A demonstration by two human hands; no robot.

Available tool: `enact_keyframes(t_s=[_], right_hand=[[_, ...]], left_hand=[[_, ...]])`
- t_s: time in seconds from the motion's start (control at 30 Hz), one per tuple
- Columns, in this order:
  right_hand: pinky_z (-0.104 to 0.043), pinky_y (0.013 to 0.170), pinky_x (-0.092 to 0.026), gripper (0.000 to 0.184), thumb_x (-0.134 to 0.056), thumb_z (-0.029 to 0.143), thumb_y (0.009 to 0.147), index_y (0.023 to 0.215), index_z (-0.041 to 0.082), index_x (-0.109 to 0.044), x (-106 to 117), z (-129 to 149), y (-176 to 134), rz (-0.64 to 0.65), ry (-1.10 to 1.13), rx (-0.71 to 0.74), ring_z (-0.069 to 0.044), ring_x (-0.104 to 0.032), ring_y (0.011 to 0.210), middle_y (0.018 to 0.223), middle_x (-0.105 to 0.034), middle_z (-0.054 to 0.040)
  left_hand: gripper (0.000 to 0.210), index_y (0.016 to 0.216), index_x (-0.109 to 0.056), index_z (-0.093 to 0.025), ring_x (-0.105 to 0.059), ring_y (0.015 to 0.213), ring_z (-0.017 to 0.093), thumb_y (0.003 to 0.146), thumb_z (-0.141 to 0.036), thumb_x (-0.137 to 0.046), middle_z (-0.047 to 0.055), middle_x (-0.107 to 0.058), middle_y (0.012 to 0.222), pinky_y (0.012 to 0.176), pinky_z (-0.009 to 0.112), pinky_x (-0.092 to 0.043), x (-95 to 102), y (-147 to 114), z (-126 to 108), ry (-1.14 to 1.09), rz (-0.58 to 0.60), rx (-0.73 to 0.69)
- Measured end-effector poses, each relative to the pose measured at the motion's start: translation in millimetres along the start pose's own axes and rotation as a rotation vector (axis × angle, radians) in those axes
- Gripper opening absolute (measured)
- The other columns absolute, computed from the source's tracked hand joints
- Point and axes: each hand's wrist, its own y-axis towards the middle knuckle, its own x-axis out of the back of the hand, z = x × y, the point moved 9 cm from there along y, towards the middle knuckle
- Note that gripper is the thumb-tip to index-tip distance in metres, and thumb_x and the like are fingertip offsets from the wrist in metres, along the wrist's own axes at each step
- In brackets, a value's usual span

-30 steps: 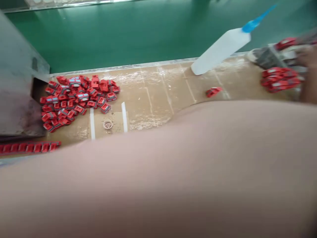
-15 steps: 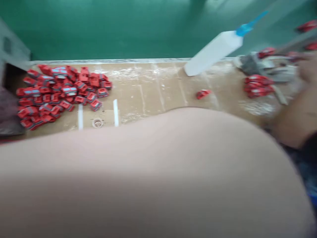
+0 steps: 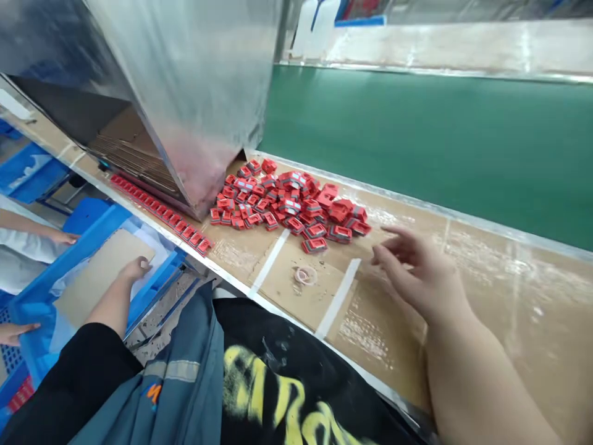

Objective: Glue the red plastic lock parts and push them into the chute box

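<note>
My left hand [image 3: 136,270] is at the blue crate [image 3: 99,225] on the left, its fingers curled at the edge of a tan cardboard sheet [image 3: 111,266] lying in there. My right hand [image 3: 419,269] is over the cardboard-covered bench, fingers apart with nothing between them. Just left of its fingertips lies a heap of small red plastic parts [image 3: 291,198], with grey bands and openings, like toy vehicle bodies. A row of similar red parts [image 3: 162,211] lines the bench's front edge. Between two white tape strips sits a pale ring [image 3: 306,275].
A metal box housing [image 3: 194,80] stands on the bench, its opening facing left. Behind the bench runs a green belt [image 3: 417,136]. At the far left, a co-worker's hand [image 3: 62,238] and another hand [image 3: 21,332] are near the crate.
The view has swung left, bringing the crate and metal housing into sight. The arm that blocked the foreground has moved away. The white bottle has left the view.
</note>
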Motion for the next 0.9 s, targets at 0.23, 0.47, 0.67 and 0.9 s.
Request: enact_keyframes(t_s=[0.23,0.47,0.67,0.9], right_hand=[[-0.035,0.069,-0.052,0.057,-0.053,0.07,0.085,0.117,0.028,-0.073,-26.7,-64.6,-11.1,0.094,-0.131,-0.201,-0.021,-0.068,0.07,0.094,-0.077,-0.0074],[-0.038,0.084,-0.055,0.041,-0.057,0.06,0.083,0.109,0.034,-0.076,-36.1,-62.6,-6.3,0.151,-0.13,-0.213,-0.027,-0.073,0.102,0.113,-0.077,-0.003],[-0.037,0.079,-0.057,0.039,-0.055,0.058,0.089,0.108,0.031,-0.075,-39.1,-52.0,-4.4,0.188,-0.125,-0.093,-0.027,-0.074,0.097,0.115,-0.077,-0.0039],[-0.039,0.079,-0.06,0.041,-0.054,0.059,0.092,0.109,0.029,-0.075,-42.2,-55.4,2.3,0.199,-0.1,-0.016,-0.028,-0.075,0.093,0.111,-0.078,-0.0056]], left_hand=[[0.05,0.107,-0.069,-0.015,-0.066,0.08,0.026,0.092,-0.06,-0.055,0.013,-0.073,0.083,0.07,0.033,-0.043,-0.1,-16.9,27.8,-0.051,-0.09,0.097],[0.056,0.106,-0.067,-0.02,-0.061,0.081,0.019,0.104,-0.059,-0.027,0.005,-0.069,0.084,0.07,0.029,-0.038,49.0,-32.3,3.3,-0.109,-0.336,-0.034],[0.05,0.088,-0.066,-0.021,-0.06,0.085,0.018,0.101,-0.061,-0.038,0.005,-0.067,0.085,0.076,0.028,-0.037,38.8,-49.2,-59.4,-0.084,-0.314,-0.346],[0.041,0.087,-0.066,-0.025,-0.067,0.087,0.025,0.097,-0.056,-0.041,0.006,-0.07,0.086,0.076,0.034,-0.044,-29.6,-56.3,-81.6,-0.07,-0.153,-0.455]])
